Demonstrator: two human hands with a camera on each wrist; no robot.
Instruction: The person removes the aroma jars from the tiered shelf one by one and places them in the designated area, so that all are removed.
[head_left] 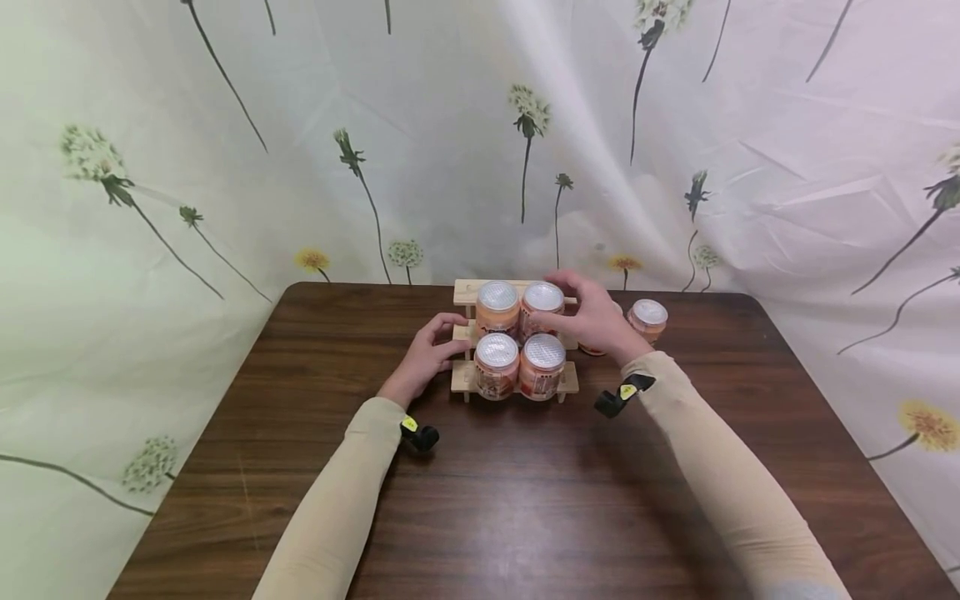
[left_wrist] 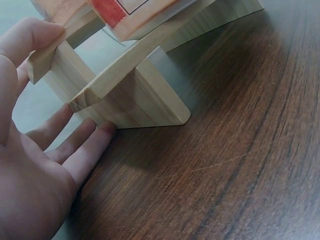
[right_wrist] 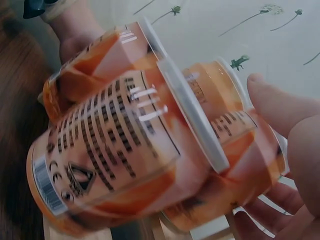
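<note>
A three-step wooden rack (head_left: 462,377) stands on the table, bearing several jars with silvery lids and orange labels. My left hand (head_left: 429,357) is at the rack's left end. In the left wrist view, its thumb lies on a step plank and its other fingertips press on the side panel. My right hand (head_left: 598,321) holds the back right jar (head_left: 542,308) between thumb and fingers. Beside that one is the back left jar (head_left: 497,307). On the lowest step sit a front left jar (head_left: 497,367) and a front right jar (head_left: 542,367), whose printed label faces the right wrist camera.
Right of the rack, another jar (head_left: 649,320) stands on the brown wooden table (head_left: 495,500). One more jar (head_left: 592,350) is mostly hidden behind my right hand. A white curtain (head_left: 442,150) with dandelion prints hangs along the table's back edge.
</note>
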